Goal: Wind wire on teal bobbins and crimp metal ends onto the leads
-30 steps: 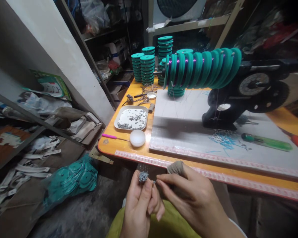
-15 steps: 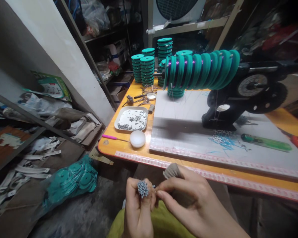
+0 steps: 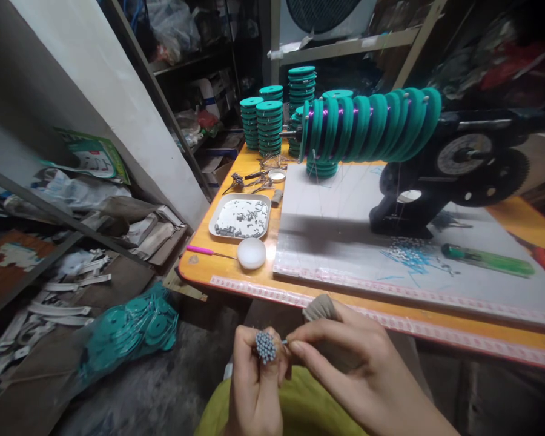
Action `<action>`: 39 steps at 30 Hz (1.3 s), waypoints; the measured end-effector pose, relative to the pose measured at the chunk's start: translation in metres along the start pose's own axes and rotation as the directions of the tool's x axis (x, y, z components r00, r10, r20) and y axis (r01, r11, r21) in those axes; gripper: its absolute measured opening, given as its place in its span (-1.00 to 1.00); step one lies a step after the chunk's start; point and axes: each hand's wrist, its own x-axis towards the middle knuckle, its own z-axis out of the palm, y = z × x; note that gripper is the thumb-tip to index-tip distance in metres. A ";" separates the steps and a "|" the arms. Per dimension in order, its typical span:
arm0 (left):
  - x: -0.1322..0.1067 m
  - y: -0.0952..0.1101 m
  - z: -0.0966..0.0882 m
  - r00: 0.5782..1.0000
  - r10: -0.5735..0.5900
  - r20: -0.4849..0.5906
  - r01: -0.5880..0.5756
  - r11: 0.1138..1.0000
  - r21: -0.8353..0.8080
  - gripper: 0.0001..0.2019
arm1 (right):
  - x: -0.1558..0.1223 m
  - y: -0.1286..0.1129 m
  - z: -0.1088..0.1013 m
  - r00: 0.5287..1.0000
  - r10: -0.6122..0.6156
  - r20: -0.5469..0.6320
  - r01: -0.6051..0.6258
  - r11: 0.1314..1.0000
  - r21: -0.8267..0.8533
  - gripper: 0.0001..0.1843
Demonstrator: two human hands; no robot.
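Note:
Below the table's front edge, my left hand is closed around a bundle of thin grey-blue wires, their round ends facing up. My right hand is beside it, thumb and forefinger pinching one thin grey piece just right of the bundle. Whether that piece belongs to the bundle I cannot tell. A grey-brown cloth wrap covers a finger of my right hand. Beyond the hands, a winding machine carries a row of green spools with purple wire between their flanges.
Stacked green spools stand at the table's back. A white tray of small grey bits, a round white lid and a pink-handled hook lie at left. Blue scraps and a green cutter lie right. A bag of green parts is on the floor.
My right fingers have shifted slightly up, and more of the thin grey piece shows at their tips. The bundle in my left hand has moved slightly right.

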 end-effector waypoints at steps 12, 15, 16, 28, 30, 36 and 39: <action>-0.003 0.002 0.004 1.000 -0.003 0.000 0.003 0.999 -0.048 -0.75 | 0.004 0.003 0.007 0.997 -0.058 -0.044 0.063 0.991 0.120 -0.90; 0.006 0.007 0.005 0.997 0.026 -0.071 -0.038 0.984 -0.172 -0.78 | 0.002 0.006 0.009 0.990 -0.118 -0.078 0.119 0.993 0.005 -0.90; 0.012 0.010 0.002 0.993 0.058 -0.105 -0.080 0.973 -0.218 -0.78 | 0.002 0.007 0.009 0.983 -0.149 -0.107 0.144 0.988 -0.053 -0.89; 0.030 0.026 -0.016 0.993 0.117 -0.033 -0.118 0.992 -0.043 -0.85 | -0.002 0.009 -0.005 0.948 -0.297 -0.118 0.271 0.943 -0.194 -0.78; 0.029 0.029 -0.013 0.979 0.198 -0.046 -0.199 0.980 -0.022 -0.86 | -0.002 0.008 -0.004 0.941 -0.308 -0.136 0.279 0.940 -0.198 -0.78; 0.027 0.023 -0.014 0.977 0.160 0.139 -0.129 0.969 -0.213 -0.83 | -0.001 0.007 -0.001 0.936 -0.308 -0.170 0.273 0.940 -0.203 -0.79; 0.024 0.020 -0.013 0.960 -0.107 0.260 0.156 0.972 -0.178 -0.80 | -0.002 0.008 0.001 0.940 -0.310 -0.142 0.288 0.945 -0.158 -0.76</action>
